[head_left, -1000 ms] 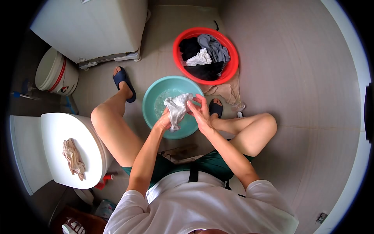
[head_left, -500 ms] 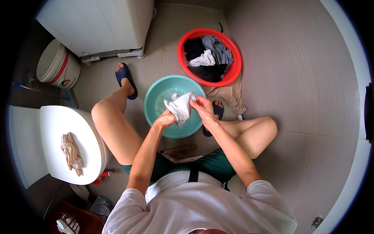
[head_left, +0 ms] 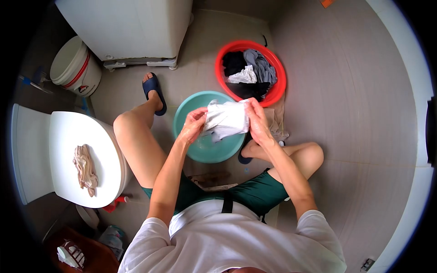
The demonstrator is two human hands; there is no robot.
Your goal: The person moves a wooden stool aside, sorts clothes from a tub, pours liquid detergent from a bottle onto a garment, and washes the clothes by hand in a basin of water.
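Note:
A wet white cloth (head_left: 226,118) with fine grey stripes is stretched between my two hands, above the teal basin (head_left: 209,156). It looks like a small garment; its exact kind cannot be made out. My left hand (head_left: 193,125) pinches its left edge between thumb and fingers. Its right edge is gripped by my right hand (head_left: 258,122), fingers closed over the cloth. Water lies in the basin, mostly hidden beneath the cloth. Both hands look wet.
A red tub (head_left: 281,86) of dark, grey and white clothes stands beyond the basin. Beige cloth (head_left: 274,120) lies on the floor beside it. On the left are a white toilet lid (head_left: 111,157) bearing a beige garment (head_left: 85,170), and a white bucket (head_left: 75,68). A white appliance (head_left: 132,29) stands behind.
The white cloth was bunched over my left hand and is now spread wide between both hands. My right hand has moved outward to the right, and the view has shifted slightly.

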